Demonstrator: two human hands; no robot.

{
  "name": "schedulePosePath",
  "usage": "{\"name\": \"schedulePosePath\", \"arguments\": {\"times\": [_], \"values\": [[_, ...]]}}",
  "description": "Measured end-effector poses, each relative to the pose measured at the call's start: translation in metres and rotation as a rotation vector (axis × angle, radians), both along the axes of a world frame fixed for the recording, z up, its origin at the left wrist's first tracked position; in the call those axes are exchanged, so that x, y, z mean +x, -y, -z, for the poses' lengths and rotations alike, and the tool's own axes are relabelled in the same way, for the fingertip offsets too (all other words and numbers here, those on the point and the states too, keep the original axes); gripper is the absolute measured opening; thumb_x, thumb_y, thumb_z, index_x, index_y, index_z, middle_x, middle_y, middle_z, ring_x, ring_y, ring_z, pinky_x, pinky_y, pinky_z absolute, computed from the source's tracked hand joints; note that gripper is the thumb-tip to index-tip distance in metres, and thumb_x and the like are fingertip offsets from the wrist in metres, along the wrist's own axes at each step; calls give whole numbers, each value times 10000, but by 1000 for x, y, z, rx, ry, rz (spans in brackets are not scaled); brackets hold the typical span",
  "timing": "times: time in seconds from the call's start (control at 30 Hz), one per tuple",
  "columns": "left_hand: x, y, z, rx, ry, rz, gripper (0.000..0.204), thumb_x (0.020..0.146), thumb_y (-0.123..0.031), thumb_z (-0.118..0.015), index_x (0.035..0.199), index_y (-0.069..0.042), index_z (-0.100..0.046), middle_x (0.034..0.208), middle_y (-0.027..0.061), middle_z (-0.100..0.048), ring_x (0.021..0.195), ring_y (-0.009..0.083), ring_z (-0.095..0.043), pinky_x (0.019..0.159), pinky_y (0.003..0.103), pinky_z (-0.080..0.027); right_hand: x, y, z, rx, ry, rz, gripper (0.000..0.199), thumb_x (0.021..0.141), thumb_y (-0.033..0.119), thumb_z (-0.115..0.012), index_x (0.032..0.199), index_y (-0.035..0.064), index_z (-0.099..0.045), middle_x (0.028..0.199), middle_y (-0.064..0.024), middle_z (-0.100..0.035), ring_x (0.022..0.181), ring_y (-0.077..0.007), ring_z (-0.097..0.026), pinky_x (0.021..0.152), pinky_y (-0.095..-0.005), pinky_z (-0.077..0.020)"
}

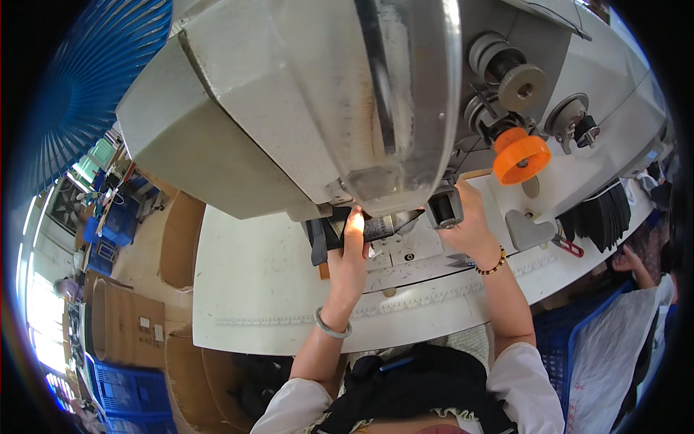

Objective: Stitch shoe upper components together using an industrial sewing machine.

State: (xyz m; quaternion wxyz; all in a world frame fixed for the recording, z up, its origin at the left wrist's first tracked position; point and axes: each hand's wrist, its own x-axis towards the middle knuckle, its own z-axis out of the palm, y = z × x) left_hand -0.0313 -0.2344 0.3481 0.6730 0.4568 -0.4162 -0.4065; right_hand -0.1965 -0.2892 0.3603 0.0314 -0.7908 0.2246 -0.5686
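Observation:
The large grey sewing machine head (249, 94) fills the upper middle and hides much of the sewing area. Under its left part, my left hand (348, 269) grips a black fabric piece (334, 230), with the thumb on top in bright lamp light. A black strap-like end (319, 249) of the piece hangs at its left side. My right hand (470, 224) is on the far side of the needle area, beside a dark round machine part (444, 208). Its fingers are mostly hidden behind that part, so I cannot see what they touch.
Scissors (460, 260) lie beside my right wrist. A red-handled cutter (567, 246) and a stack of black pieces (603, 217) sit at right on the white table (246, 289). Blue crates (134, 390) and cardboard boxes (126, 325) stand at left. Another person's hand (632, 264) shows far right.

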Motion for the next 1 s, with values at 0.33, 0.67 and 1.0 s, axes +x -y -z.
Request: {"name": "schedulePosePath", "arguments": {"times": [0.33, 0.67, 1.0], "values": [[11, 11, 4, -37, 158, 27, 197, 889, -188, -456, 919, -8, -529, 718, 9, -499, 541, 64, -400, 465, 191, -335, 2, 2, 0, 44, 60, 14, 249, 561, -131, -508, 728, 30, -600, 759, -58, -557, 640, -190, -531, 512, -272, -414], [9, 19, -2, 90, 69, 6, 163, 893, -195, -434, 821, -56, -480, 644, 22, -499, 532, 86, -430, 488, 207, -331, 4, 9, 7, 118, 72, 12, 239, 589, -131, -485, 752, 8, -589, 806, -66, -547, 694, -210, -540, 575, -288, -434], [16, 27, 1, 44, 176, 3, 300, 851, -266, -477, 756, 11, -542, 634, 42, -525, 562, 109, -461, 515, 238, -357, 11, 11, 12, 82, 139, 21, 197, 629, -122, -466, 781, -8, -517, 794, -76, -514, 683, -219, -528, 600, -292, -436]]}}
